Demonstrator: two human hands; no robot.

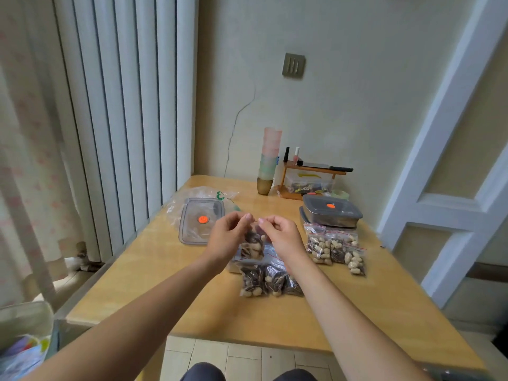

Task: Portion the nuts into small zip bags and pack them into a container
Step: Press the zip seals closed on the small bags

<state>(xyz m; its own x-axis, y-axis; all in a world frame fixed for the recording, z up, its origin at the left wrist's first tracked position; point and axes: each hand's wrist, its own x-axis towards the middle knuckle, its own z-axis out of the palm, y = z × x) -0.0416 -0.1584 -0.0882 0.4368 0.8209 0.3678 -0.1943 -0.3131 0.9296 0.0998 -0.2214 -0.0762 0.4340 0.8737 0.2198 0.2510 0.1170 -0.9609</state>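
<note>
Left hand point(229, 234): raised over mid-table, fingertips pinching the left end of the top edge of a small zip bag point(253, 244); grip high on the bag, presumably so the fill hangs clear of the seal.
Right hand point(280, 234): mirrors the left, pinching the right end of the same edge; thumbs and forefingers nearly meeting at the strip.
Step in hand: judged as pressing the zip closed, or checking it; seal itself too small to read as closed or not.
Held bag: hanging upright between both hands, lifted off the table, filled with peanuts in shell and dark striped seeds.
Bags below the hands point(270, 280): filled, lying flat in a cluster near the front edge, directly under the held one; likely a holding spot within short reach.
Bags to the right point(336, 250): a second flat group of filled ones, just in front of the lidded container point(331, 214).
Lidded container: metal, grey lid on, orange sticker on top; packing into it apparently not begun.
Loose lid point(200, 220): grey, orange sticker, lying flat at left, on top of a crumpled clear plastic bag point(189, 195).
Table point(154, 270): yellow-wood, set in the corner.
Back of table: stack of cups point(270, 158) and a small wooden rack point(310, 177), well apart from the work.
</note>
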